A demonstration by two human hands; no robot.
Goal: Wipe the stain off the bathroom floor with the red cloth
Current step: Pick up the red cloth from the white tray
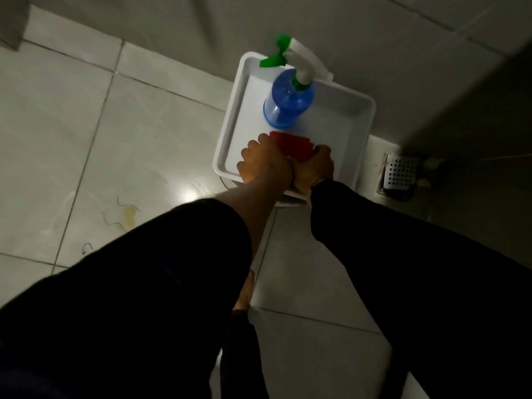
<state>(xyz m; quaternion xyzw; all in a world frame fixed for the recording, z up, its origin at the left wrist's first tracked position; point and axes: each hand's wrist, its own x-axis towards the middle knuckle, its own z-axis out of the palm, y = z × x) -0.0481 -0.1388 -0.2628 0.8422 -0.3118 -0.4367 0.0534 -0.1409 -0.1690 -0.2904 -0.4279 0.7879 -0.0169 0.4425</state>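
Both your hands are down in the white tray [355, 131], side by side and touching. The red cloth [290, 145] lies folded on the tray floor, just in front of the blue spray bottle [288, 106]. Your left hand [263, 164] rests against the cloth's left edge with the fingers curled. Your right hand [315, 169] covers the cloth's near right corner, and its fingers look curled onto the cloth. I cannot tell if either hand has really pinched it yet, because the cloth still lies flat.

The tray sits on something white beside the wall, so the cloth and bottle are kept together, up off the wet floor [161, 133].

The stain [128, 216] is a yellow smear with thin squiggly marks, on the tile off to your left, well apart from the tray. It looks untouched, so the wiping has not begun. I think you are at the very first step: picking up the cloth. A drain cover [401, 171] sits to the right.
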